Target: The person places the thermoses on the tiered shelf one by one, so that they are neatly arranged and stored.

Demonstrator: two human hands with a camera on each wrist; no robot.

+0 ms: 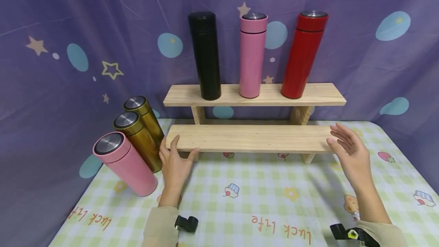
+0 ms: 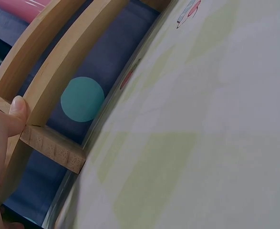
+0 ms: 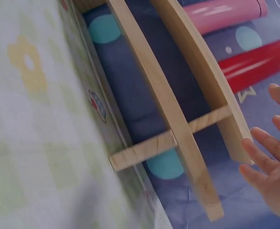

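A two-tier wooden shelf (image 1: 247, 137) stands on the table in the head view. My left hand (image 1: 175, 165) grips the left front corner of its lower board, fingers over the top and end, thumb at the front edge. The thumb (image 2: 18, 109) shows against the wood in the left wrist view. Beside the board's right end, my right hand (image 1: 353, 155) holds nothing, fingers spread; whether its fingertips touch the board is hard to tell. On the upper board stand a black thermos bottle (image 1: 207, 56), a pink one (image 1: 252, 58) and a red one (image 1: 305, 56).
Left of my left hand stand a pink thermos bottle (image 1: 128, 165) and two gold ones, the front gold bottle (image 1: 142, 142) and the rear gold bottle (image 1: 151, 119). A checked tablecloth (image 1: 260, 190) covers the table. A purple curtain (image 1: 120, 18) hangs behind.
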